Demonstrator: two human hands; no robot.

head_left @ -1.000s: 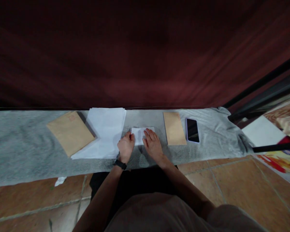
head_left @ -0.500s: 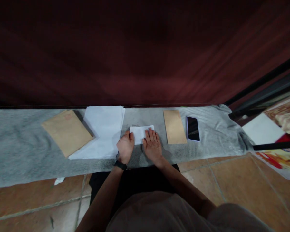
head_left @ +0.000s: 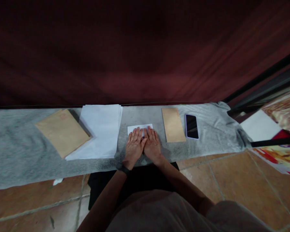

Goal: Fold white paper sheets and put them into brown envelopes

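In the head view, a small white folded paper (head_left: 141, 126) lies on the grey cloth (head_left: 12, 145) just below the centre of the frame. The left hand (head_left: 134, 148) and the right hand (head_left: 152, 147) rest on it side by side, palms down, fingers stretched out and pointing up the frame; neither grasps anything, and the paper's far edge shows beyond the fingertips. A black wristband (head_left: 124, 169) circles the left wrist. Left of centre lies a stack of white sheets (head_left: 101, 129), its lower left part covered by a brown envelope (head_left: 62, 133); whether that is one or several, I cannot tell. Right of centre, a narrower kraft envelope (head_left: 174, 125) lies just beside a smartphone (head_left: 191, 126) with a dark screen.
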